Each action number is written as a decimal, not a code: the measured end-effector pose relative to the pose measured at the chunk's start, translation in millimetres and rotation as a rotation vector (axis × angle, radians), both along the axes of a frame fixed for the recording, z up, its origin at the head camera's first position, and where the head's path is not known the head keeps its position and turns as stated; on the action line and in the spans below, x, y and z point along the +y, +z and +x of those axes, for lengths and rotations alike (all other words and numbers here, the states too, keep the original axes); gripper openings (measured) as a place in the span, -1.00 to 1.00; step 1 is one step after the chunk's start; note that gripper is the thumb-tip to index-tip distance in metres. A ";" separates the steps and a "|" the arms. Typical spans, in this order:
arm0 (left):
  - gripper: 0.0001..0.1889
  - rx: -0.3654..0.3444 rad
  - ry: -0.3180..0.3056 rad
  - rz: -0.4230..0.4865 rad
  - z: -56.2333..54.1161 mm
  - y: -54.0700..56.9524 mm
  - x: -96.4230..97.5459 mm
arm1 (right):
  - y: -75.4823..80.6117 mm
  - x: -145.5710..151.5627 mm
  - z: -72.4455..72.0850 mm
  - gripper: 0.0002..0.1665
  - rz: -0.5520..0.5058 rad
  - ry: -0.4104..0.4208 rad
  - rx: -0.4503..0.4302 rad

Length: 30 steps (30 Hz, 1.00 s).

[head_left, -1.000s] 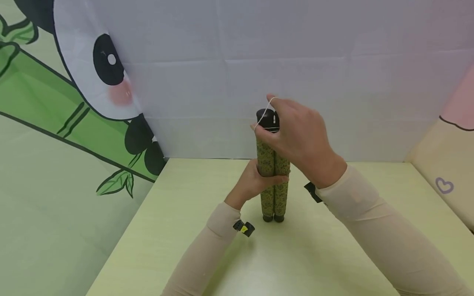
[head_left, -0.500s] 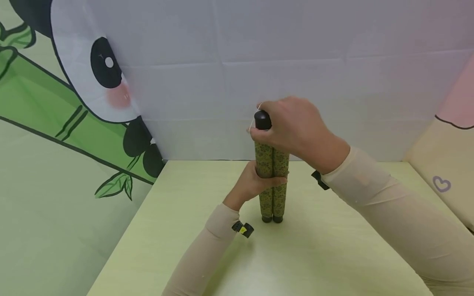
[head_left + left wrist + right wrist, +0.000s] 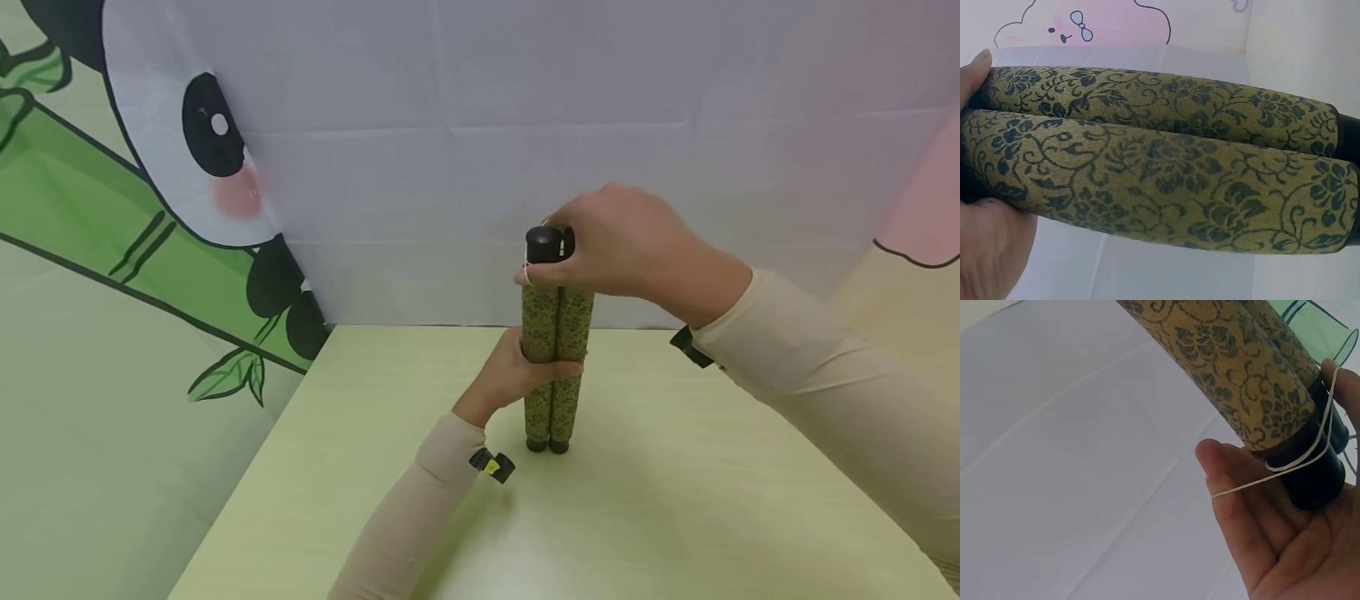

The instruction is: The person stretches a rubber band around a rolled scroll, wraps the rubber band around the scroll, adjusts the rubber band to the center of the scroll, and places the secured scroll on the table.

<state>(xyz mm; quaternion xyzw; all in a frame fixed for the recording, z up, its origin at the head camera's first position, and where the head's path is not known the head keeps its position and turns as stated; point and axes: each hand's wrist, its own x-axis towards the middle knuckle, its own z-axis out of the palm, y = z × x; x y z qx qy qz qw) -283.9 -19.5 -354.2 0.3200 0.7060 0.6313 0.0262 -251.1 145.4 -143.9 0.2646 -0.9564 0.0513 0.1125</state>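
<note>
Two long rolls (image 3: 540, 321) covered in yellow-green floral fabric stand upright side by side on the table, with black ends. My left hand (image 3: 504, 377) wraps round both, its thumb across the front; in the left wrist view the floral fabric (image 3: 1172, 181) fills the middle. Over the black top ends, my right hand (image 3: 630, 246) holds a white rubber band (image 3: 1247, 485) spread on its thumb and fingers. In the right wrist view, part of the band loops round the nearer black end (image 3: 1316, 484), and the fingers reach round that end.
The pale yellow table (image 3: 360, 400) runs back to a grey-white cloth wall (image 3: 375, 183). Printed cartoon cloth (image 3: 90, 208) hangs on the left. Small black devices sit on both wrists, the left one (image 3: 492, 465) with a yellow mark.
My right hand has come down closer round the black tops, with its wrist swinging right. The rubber band, earlier stretched wide open, now lies near the black ends. The left hand keeps its grip.
</note>
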 end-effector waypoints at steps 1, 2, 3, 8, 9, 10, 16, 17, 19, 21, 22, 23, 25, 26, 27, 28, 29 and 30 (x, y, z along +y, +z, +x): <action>-0.62 0.004 -0.007 -0.002 -0.1 -0.5 0.0 | 0.3 1.4 0.3 -0.18 0.002 -0.009 -0.011; -0.62 0.009 -0.013 -0.001 -0.3 -0.9 0.0 | 0.2 2.8 0.7 -0.14 0.006 -0.013 -0.014; -0.62 0.013 -0.017 -0.004 -0.3 -1.4 -0.1 | -0.2 4.0 1.2 -0.13 0.007 -0.013 -0.014; -0.63 0.019 -0.037 -0.006 0.6 -3.0 -0.5 | -2.5 7.6 4.0 -0.13 -0.001 0.002 -0.003; -0.63 0.015 -0.039 -0.006 1.2 -2.9 -0.6 | -2.4 7.8 4.5 -0.15 -0.004 0.007 -0.006; -0.63 0.013 -0.042 -0.004 1.8 -2.9 -0.8 | -2.0 8.0 5.1 -0.17 -0.006 0.013 -0.014; -0.64 0.001 -0.051 0.005 5.0 -3.2 -1.3 | 2.8 12.1 7.4 -0.23 -0.019 0.066 -0.106; -0.65 0.001 -0.055 0.007 5.4 -3.2 -1.0 | 3.3 13.5 7.8 -0.24 -0.024 0.075 -0.120; -0.65 0.005 -0.061 0.008 6.0 -3.1 -0.6 | 3.6 16.7 8.2 -0.28 -0.040 0.095 -0.142; -0.66 0.004 -0.067 0.008 6.7 -3.0 -0.2 | 3.2 20.0 8.8 -0.31 -0.058 0.118 -0.158; -0.65 0.003 -0.066 0.005 7.0 -3.0 -0.1 | 2.7 21.4 8.8 -0.31 -0.068 0.129 -0.165; -0.65 0.001 -0.067 0.006 7.7 -2.7 -0.2 | 2.1 22.6 8.6 -0.33 -0.079 0.145 -0.172; -0.64 -0.006 -0.061 0.001 8.6 -3.2 -0.9 | 0.7 24.6 8.2 -0.34 -0.101 0.176 -0.191; -0.63 -0.011 -0.062 0.001 9.2 -3.3 -1.1 | -0.2 25.5 7.5 -0.37 -0.110 0.196 -0.198; -0.62 -0.015 -0.061 0.001 9.8 -3.5 -1.4 | -1.1 26.4 6.9 -0.40 -0.118 0.217 -0.205; -0.61 -0.018 -0.058 -0.001 10.3 -3.8 -1.8 | -2.1 27.4 6.3 -0.43 -0.125 0.237 -0.213; -0.60 -0.019 -0.057 -0.001 10.9 -3.8 -2.1 | -2.8 28.4 5.9 -0.46 -0.132 0.257 -0.221; -0.59 -0.019 -0.055 -0.003 11.4 -4.0 -2.4 | -3.5 29.5 5.3 -0.49 -0.140 0.276 -0.231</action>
